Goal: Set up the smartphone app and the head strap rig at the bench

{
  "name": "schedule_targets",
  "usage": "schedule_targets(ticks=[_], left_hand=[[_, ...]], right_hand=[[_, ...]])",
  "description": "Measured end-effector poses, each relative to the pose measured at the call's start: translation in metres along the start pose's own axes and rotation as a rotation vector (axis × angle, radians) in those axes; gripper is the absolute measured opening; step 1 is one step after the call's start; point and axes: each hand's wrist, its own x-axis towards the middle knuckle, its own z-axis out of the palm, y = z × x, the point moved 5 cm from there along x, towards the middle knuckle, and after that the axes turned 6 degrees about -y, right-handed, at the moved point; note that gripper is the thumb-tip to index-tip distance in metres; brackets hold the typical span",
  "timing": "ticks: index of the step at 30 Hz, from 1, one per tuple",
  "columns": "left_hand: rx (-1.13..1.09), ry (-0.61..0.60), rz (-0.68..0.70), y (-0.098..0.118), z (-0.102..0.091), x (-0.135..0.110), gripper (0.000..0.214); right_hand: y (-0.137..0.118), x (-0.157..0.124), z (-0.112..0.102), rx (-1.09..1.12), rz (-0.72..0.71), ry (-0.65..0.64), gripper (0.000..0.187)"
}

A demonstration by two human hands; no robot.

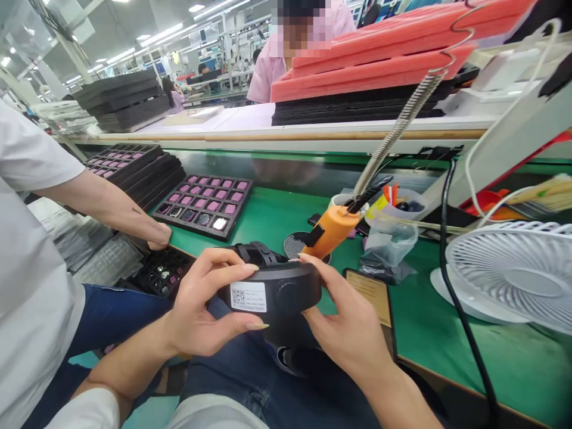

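Between my two hands, above my lap, is a black curved device [290, 292] with a white QR-code label on its face and a black strap behind it. My left hand [210, 304] grips its left end, fingers on the top edge and thumb under the label. Its right end is held by my right hand [344, 310], with fingers on top and thumb below. Just behind the device, an orange electric screwdriver [328, 229] hangs from a metal spring, close to my right fingertips. A round perforated metal disc [295, 245] lies behind it on the green bench.
A black foam tray [203, 205] holds pink pieces and watch-like items. Another person's arm [107, 202] reaches in at left. To the right are a white fan [513, 274], a hanging black cable [444, 262], a plastic bag [391, 250] and a brown board [369, 295].
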Motion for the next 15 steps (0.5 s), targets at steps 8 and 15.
schedule_targets(ticks=[8, 15], left_hand=[[-0.024, -0.011, 0.005, 0.004, 0.003, 0.002, 0.064], [-0.019, -0.028, 0.004, 0.005, 0.002, 0.002, 0.064]], right_hand=[[-0.005, -0.011, -0.008, -0.008, 0.024, 0.029, 0.049], [0.017, -0.051, -0.039, 0.0, 0.114, 0.158, 0.038]])
